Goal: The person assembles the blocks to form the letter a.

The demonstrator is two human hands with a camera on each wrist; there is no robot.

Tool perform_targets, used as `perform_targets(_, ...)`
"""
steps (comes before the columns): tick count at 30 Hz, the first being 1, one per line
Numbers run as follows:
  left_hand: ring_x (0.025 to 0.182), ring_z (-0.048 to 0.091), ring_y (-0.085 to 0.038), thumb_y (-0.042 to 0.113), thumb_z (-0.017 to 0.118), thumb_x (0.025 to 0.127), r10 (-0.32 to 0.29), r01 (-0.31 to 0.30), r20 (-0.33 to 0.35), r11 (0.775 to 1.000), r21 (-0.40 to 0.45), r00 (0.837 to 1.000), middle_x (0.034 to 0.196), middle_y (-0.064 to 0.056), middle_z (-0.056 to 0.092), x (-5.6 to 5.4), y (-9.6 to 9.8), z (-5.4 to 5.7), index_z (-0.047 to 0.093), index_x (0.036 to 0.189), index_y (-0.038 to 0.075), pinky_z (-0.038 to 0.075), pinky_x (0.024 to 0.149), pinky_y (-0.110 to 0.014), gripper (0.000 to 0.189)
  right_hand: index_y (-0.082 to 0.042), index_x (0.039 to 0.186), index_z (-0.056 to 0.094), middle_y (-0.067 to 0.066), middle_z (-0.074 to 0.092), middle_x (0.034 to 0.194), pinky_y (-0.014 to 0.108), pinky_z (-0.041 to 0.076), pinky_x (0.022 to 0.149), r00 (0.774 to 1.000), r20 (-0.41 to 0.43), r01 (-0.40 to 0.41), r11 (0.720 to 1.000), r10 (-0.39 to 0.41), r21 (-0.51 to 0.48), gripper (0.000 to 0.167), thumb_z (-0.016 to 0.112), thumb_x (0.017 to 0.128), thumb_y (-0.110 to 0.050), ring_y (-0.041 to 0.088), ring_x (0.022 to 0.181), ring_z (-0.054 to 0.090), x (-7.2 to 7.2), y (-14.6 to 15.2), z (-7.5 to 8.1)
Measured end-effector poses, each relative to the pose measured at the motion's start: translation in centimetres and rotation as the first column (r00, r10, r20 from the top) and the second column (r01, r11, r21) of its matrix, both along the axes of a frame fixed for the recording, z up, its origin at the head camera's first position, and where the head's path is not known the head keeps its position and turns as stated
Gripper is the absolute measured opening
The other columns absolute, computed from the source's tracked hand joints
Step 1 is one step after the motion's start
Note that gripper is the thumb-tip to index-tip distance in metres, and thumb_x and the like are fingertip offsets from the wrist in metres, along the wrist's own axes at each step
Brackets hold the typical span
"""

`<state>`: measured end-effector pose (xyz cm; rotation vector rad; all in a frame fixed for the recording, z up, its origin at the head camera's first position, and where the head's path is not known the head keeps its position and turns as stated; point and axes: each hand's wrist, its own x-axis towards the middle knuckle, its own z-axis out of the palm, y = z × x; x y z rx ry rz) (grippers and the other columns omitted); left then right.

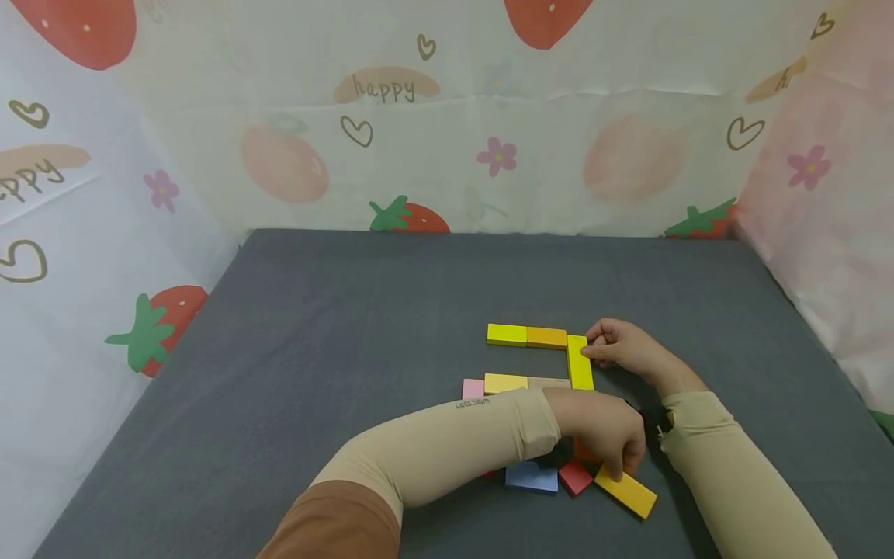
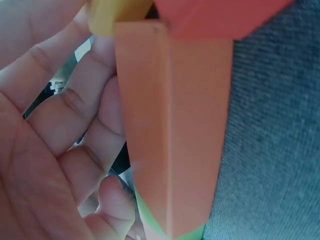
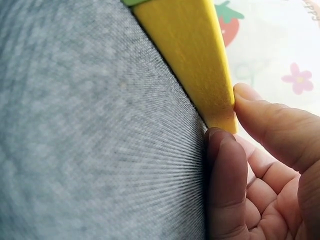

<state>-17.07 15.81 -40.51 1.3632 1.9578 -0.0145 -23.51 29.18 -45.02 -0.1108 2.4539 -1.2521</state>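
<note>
Small flat coloured blocks lie joined in a bent line on the dark cloth. My right hand (image 1: 632, 353) is at the far right corner of that line, its thumb and curled forefinger at the end of a yellow block (image 1: 580, 361); the same yellow block (image 3: 192, 55) fills the top of the right wrist view. My left hand (image 1: 608, 431) reaches across, nearer to me, fingertips pinching an orange-yellow block (image 1: 626, 492) set at a slant. Beside its curled fingers, the left wrist view shows an orange block (image 2: 175, 125) under a red block (image 2: 215, 17).
A yellow-green block (image 1: 506, 335) and an orange-yellow one (image 1: 547, 338) form the far row. Pale yellow (image 1: 506, 383), tan (image 1: 549, 383) and pink (image 1: 473, 388) blocks sit behind the left sleeve. Nearer are blue (image 1: 532, 477) and red (image 1: 576, 477) blocks. Printed curtains (image 1: 447, 116) border the table.
</note>
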Motion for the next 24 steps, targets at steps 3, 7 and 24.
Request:
perform_targets(3,0.088,0.054,-0.001,0.021,0.071,0.089,-0.015,0.015,-0.012,1.000,0.006,1.000,0.100,0.013,0.069,-0.1,0.0,-0.1,0.075,0.105,0.022,0.043,0.082,-0.011,0.016,0.003,0.110,0.053,-0.002,0.061,0.080,0.026,0.052,0.072,1.000,-0.007,-0.004,1.000,0.004,-0.002,0.027,0.063,0.095,-0.017,0.013,0.077,0.058,0.1,0.1,-0.1)
perform_targets(7,0.089,0.053,-0.001,0.021,0.070,0.090,-0.025,0.025,-0.024,1.000,0.001,0.999,0.101,0.013,0.068,-0.1,0.0,-0.3,0.075,0.105,0.023,0.042,0.084,-0.011,0.016,0.004,0.111,0.053,-0.001,0.061,0.080,0.027,0.052,0.073,1.000,-0.007,-0.010,1.000,0.010,-0.009,0.028,0.063,0.095,-0.017,0.014,0.077,0.058,0.2,0.2,0.0)
perform_targets(24,0.091,0.058,-0.005,0.025,0.062,0.096,0.163,-0.131,-0.108,0.958,0.255,0.981,0.105,0.009,0.069,-4.9,-6.8,1.6,0.072,0.111,0.019,0.046,0.084,-0.016,0.019,0.003,0.113,0.053,0.002,0.062,0.085,0.029,0.054,0.077,0.999,0.030,0.033,0.999,-0.033,0.015,0.035,0.062,0.096,-0.027,0.015,0.081,0.061,0.1,0.5,0.4)
